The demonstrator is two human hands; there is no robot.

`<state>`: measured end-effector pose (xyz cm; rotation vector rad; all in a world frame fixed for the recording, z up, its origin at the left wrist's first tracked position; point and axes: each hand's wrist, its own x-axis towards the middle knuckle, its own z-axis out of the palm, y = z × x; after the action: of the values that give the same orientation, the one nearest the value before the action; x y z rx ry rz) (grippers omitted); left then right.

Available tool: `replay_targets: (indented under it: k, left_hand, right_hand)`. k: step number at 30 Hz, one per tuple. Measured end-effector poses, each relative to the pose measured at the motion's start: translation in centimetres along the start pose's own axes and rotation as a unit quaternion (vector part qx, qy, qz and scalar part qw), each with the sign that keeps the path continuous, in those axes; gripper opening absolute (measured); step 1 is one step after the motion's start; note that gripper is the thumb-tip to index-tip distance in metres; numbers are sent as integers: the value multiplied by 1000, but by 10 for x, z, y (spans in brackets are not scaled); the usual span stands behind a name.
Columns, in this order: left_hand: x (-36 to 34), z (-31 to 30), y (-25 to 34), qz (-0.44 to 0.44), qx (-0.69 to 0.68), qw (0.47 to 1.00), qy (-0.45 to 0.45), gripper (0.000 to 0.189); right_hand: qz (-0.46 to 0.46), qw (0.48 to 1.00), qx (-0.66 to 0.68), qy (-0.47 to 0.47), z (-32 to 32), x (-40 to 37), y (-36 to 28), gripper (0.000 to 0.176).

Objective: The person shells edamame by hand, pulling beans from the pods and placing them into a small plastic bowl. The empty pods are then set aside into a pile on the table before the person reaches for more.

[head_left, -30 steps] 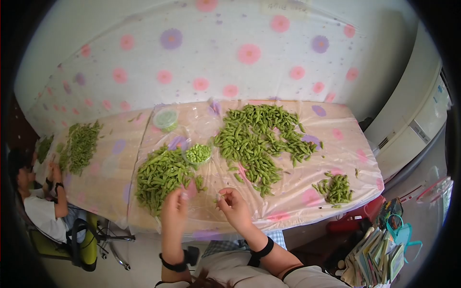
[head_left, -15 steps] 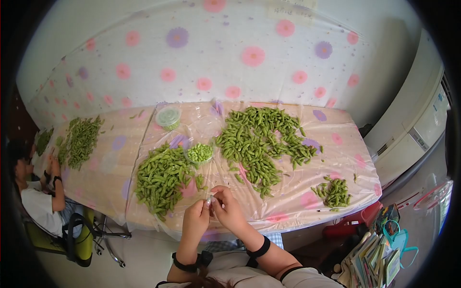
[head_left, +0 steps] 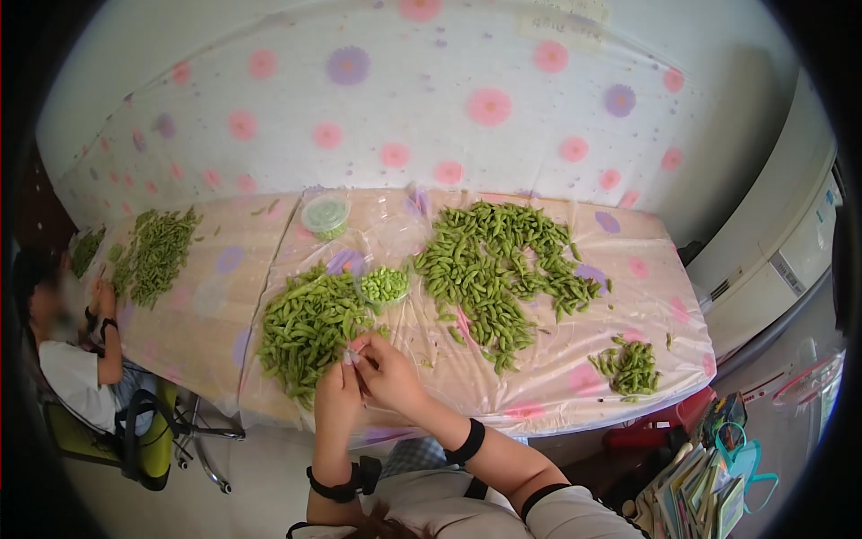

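My left hand (head_left: 336, 395) and my right hand (head_left: 388, 375) are pressed together at the near table edge, fingertips pinching a small pod (head_left: 357, 357) between them; it is mostly hidden. Right beside them lies a heap of green soybean pods (head_left: 305, 323). A clear cup of shelled green beans (head_left: 383, 284) stands just beyond the hands. A bigger spread of pods (head_left: 498, 260) lies to the right of the cup. Both wrists wear black bands.
The table (head_left: 548, 386) has a flowered plastic cover. A small pod heap (head_left: 628, 366) lies near the right corner, a second clear cup (head_left: 325, 216) at the back. Another person (head_left: 76, 359) sits at the left by more pods (head_left: 157, 251). Books (head_left: 709, 490) lie on the floor right.
My hands were apart a second ago, then came together and shifted left toward the near pod heap. The view has swung slightly.
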<state>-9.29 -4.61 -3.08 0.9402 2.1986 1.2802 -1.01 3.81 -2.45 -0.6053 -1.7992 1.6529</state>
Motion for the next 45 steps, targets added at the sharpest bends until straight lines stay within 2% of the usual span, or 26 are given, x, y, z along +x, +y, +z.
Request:
replay_targets:
  k: [1, 2, 4, 8, 9, 10, 12, 17, 19, 20, 22, 24, 30, 32, 33, 35, 36, 38, 39, 41, 42, 44, 45]
  left_hand:
    - [1, -4, 9, 3, -45, 999, -19, 36]
    - [1, -8, 15, 6, -91, 995, -38, 35]
    - [4, -12, 17, 2, -112, 992, -57, 34]
    - [15, -25, 3, -17, -190, 978, -81, 33]
    - [16, -30, 5, -19, -209, 977, -41, 34]
    - [19, -37, 4, -16, -208, 977, -40, 34]
    - [25, -51, 3, 9, -220, 975, 13, 35]
    - [28, -64, 32, 52, -187, 981, 21, 30]
    - [33, -63, 50, 109, -128, 986, 7, 21]
    - [40, -63, 57, 109, -126, 986, 7, 21]
    - [58, -59, 72, 133, -31, 990, -35, 14]
    - [87, -43, 83, 141, -22, 987, -79, 13]
    - [177, 19, 50, 202, 32, 974, -95, 17]
    - [187, 26, 37, 148, 29, 982, -112, 21]
    - [192, 28, 26, 148, 31, 982, -114, 21]
    - [196, 30, 6, 229, 100, 967, -58, 19]
    - [192, 29, 6, 228, 102, 966, -61, 19]
    - [174, 19, 16, 212, 219, 952, -43, 15]
    - [165, 16, 21, 211, 220, 951, -45, 15]
    - [150, 12, 29, 211, 265, 941, 2, 8]
    - [146, 11, 29, 211, 267, 940, 1, 8]
    - [139, 10, 27, 228, 200, 951, 61, 7]
    - [138, 8, 23, 227, 202, 951, 58, 7]
  right_hand:
    - [40, 997, 63, -16, 1, 1, 0, 16]
    - [40, 997, 63, -16, -1, 2, 4, 16]
    - [42, 987, 150, -25, -9, 3, 10, 16]
    - [21, 992, 127, 3, -26, -1, 2, 17]
    - [16, 993, 116, 23, -30, 0, -2, 18]
    - [10, 993, 106, 43, -31, 0, -6, 20]
    - [2, 995, 88, 40, -25, 1, 7, 22]
    - [-21, 996, 88, 13, -7, 4, 33, 27]
    - [32, 994, -35, -100, -15, 1, 39, 28]
    - [32, 994, -34, -100, -17, 0, 43, 28]
    - [77, 987, 30, -139, -19, -6, 49, 23]
    - [75, 988, 15, -132, -22, -10, 44, 22]
    - [66, 988, -65, -121, -32, -16, 49, 20]
    - [56, 989, -80, -114, -40, -20, 44, 20]
    - [46, 989, -88, -110, -46, -22, 38, 21]
    - [38, 990, -93, -103, -56, -25, 33, 21]
    - [33, 991, -82, -97, -60, -25, 32, 21]
    - [30, 993, -68, -91, -68, -26, 26, 21]
    - [18, 992, -78, -94, -72, -27, 18, 21]
    - [5, 992, -86, -97, -81, -31, -4, 22]
    - [16, 992, -72, -103, -86, -34, -18, 23]
    - [27, 992, -56, -106, -100, -42, -24, 25]
    - [37, 983, -127, -128, -109, -48, -23, 26]
